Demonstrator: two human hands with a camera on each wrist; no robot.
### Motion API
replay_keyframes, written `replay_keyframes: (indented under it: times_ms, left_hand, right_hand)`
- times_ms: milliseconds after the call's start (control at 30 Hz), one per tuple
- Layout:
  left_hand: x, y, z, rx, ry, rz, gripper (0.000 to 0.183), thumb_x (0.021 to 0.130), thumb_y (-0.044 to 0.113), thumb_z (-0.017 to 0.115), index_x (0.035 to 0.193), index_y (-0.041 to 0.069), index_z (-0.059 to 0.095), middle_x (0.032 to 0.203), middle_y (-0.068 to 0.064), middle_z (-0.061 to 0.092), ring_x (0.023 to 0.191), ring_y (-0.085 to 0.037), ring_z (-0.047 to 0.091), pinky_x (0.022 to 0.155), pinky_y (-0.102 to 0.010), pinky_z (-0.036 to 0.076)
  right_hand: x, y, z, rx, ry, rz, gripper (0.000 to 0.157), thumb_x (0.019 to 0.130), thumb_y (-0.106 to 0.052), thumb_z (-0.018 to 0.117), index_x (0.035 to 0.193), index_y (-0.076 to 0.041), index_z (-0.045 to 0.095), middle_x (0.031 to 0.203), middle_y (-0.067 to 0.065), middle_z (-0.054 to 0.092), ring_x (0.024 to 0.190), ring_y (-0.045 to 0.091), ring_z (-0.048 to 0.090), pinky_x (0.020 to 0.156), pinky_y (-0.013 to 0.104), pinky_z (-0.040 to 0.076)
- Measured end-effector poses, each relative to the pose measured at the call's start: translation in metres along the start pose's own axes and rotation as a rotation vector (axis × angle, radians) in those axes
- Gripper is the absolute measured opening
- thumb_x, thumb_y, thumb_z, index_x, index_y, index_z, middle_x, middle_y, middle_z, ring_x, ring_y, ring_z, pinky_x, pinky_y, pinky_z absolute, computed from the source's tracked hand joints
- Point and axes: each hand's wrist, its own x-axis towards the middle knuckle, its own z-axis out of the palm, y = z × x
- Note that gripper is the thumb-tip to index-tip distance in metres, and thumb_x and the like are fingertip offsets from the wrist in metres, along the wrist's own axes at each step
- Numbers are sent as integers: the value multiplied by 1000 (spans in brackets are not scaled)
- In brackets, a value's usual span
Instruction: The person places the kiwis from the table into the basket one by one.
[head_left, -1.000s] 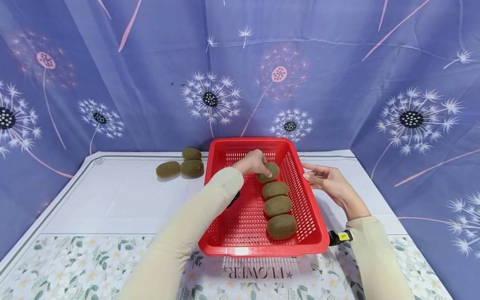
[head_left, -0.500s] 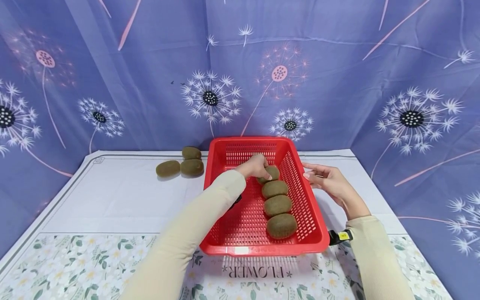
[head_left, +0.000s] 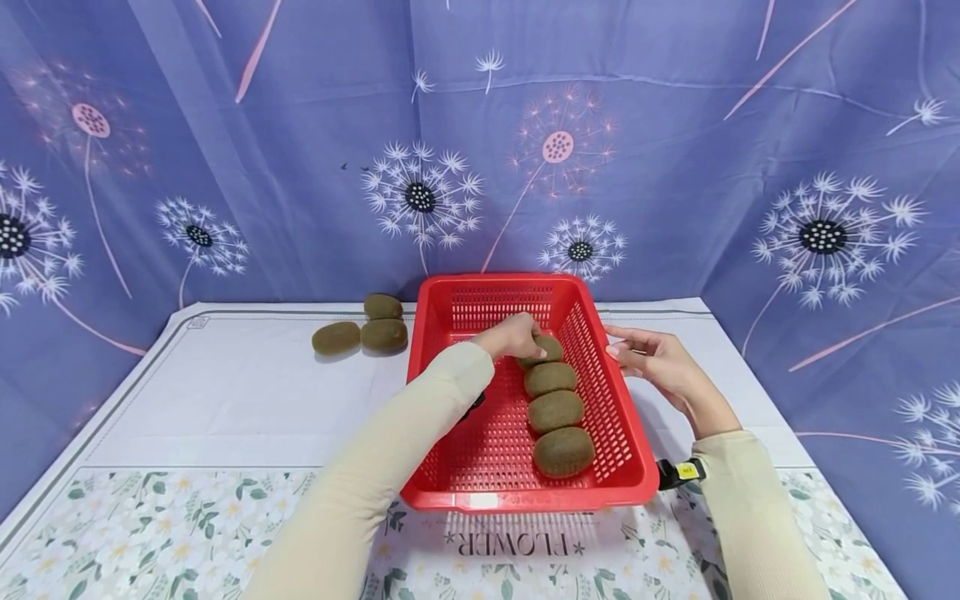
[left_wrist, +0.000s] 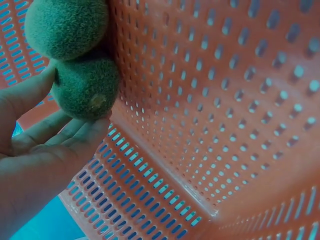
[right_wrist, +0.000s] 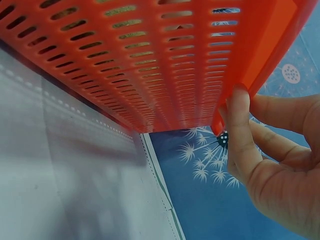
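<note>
Inside a red plastic basket, my left hand holds a brown kiwi at the far end of a row. Its thumb and fingers lie around the fruit, close up in the left wrist view. This kiwi touches the one beside it. Nearer me, two more kiwis continue the row along the basket's right side. My right hand touches the outside of the right rim with fairly straight fingers. In the right wrist view, its fingertips meet the rim's underside.
Three more kiwis lie grouped on the white tablecloth left of the basket. A purple dandelion-print curtain hangs behind and on both sides. The cloth's front part carries a flower print.
My left hand has drawn the held kiwi slightly toward me, closing up to the row. My right hand and the basket have stayed almost still.
</note>
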Motion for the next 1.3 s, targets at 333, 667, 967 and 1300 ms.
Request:
replay_keyframes:
  times_ms: [333,667,967,1300]
  left_hand:
    - [-21,17,-12,12,33,-54,39,90,16,68,123,-1,61,125,-12,60,107,-20,56,90,-31,47]
    - [-10,11,-15,-1,41,-43,41,89,12,68,126,-2,59,129,-11,59,119,-20,53,95,-27,46]
    - [-37,25,-33,-22,81,-10,36,90,10,65,123,-3,61,127,-14,60,118,-23,54,95,-30,46]
    - [-43,25,-53,-120,99,39,39,90,6,62,127,-6,58,126,-16,60,116,-24,55,97,-30,45]
  right_hand:
    - [0,1,0,1,-1,-12,56,94,-15,63,142,5,40,98,-6,68,82,10,68,80,30,55]
    - [0,4,0,4,-5,-12,57,94,-16,63,142,4,41,97,-8,68,82,11,68,79,29,55]
    - [1,3,1,18,-7,-15,57,94,-15,63,142,6,40,96,-8,67,81,11,68,78,28,55]
    - [0,3,0,2,-10,-20,51,96,-7,57,143,5,40,92,-2,64,81,10,67,78,28,56]
